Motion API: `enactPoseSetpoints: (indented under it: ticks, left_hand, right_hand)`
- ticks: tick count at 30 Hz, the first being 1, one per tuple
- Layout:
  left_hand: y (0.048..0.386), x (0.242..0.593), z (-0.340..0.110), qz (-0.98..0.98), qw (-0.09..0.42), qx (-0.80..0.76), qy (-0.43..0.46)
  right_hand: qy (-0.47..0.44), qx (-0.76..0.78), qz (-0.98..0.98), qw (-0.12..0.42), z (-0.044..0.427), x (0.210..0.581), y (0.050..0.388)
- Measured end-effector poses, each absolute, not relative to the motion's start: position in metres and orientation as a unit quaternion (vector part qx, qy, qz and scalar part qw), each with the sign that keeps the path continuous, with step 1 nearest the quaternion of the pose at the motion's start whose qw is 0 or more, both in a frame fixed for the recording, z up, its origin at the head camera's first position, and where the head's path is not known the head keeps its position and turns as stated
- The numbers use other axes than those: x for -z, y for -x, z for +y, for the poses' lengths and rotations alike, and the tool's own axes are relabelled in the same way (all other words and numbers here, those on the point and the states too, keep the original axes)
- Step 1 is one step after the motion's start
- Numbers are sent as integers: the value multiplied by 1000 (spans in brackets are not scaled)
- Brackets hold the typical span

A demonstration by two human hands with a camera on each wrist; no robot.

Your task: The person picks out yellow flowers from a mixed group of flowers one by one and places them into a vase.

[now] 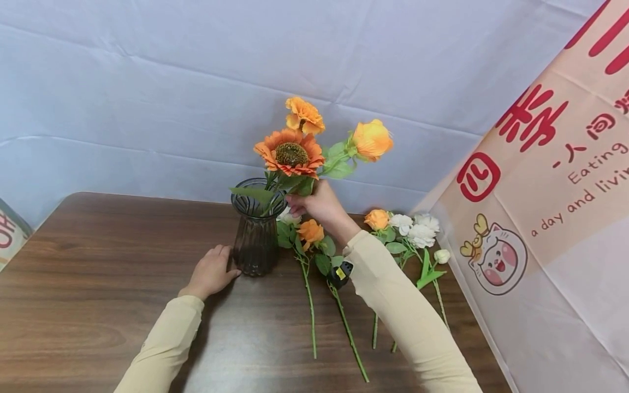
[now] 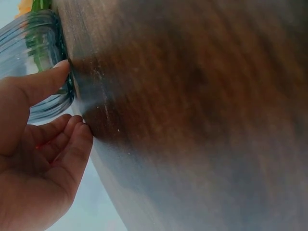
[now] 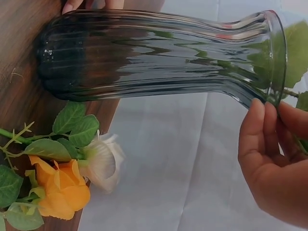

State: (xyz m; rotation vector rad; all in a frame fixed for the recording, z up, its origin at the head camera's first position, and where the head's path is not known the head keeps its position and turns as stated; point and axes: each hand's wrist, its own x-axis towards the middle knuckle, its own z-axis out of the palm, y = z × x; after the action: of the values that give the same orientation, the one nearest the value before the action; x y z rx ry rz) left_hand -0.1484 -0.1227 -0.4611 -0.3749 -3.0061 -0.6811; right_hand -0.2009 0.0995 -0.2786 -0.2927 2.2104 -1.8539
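A ribbed, dark-tinted glass vase [image 1: 255,243] stands upright on the table. An orange sunflower [image 1: 292,155], a frilly orange flower [image 1: 306,115] and a yellow-orange rose [image 1: 372,141] rise above its mouth; leaves and green stems show through the glass. At the vase's rim, my right hand [image 1: 321,206] pinches the glass edge between thumb and fingers in the right wrist view. My left hand [image 1: 210,273] rests on the tabletop by the base, its thumb at the glass and its fingers loosely bent. Part of the stems is hidden behind the right hand.
Right of the vase lie an orange rose [image 1: 310,233] and a white flower [image 3: 103,161]. Farther right are another orange rose [image 1: 377,219], white flowers [image 1: 421,234] and a white tulip [image 1: 441,256]. A black-and-yellow object [image 1: 340,274] shows by my right wrist. White cloth [image 1: 172,98] hangs behind.
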Motion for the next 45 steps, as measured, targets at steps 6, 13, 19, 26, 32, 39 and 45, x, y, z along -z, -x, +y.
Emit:
enactPoseSetpoints:
  ticks: [6,13,19,26,32,39,45]
  left_hand:
    - [149,461,-124,-968,15,220,120]
    - [150,459,-124,-968,6,220,118]
    - [150,459,-125,-969,4,217,118]
    - [151,460,-126,-969,6,216,117]
    - [151,460,-126,-969,9,212,123]
    - [151,460,-126,-969,11,215,123]
    - [152,461,-126,-970,0,213,121]
  right_hand:
    - [98,621,766,137,100,278,201]
    - [94,622,760,163,101,275,200]
    - [90,624,756,176,104,273,200]
    - [101,615,760,183,111,273,200]
    - [99,620,758,176,117,273,198]
    - [96,612,765,175,124,274,198]
    - [95,601,776,168,133,276,198]
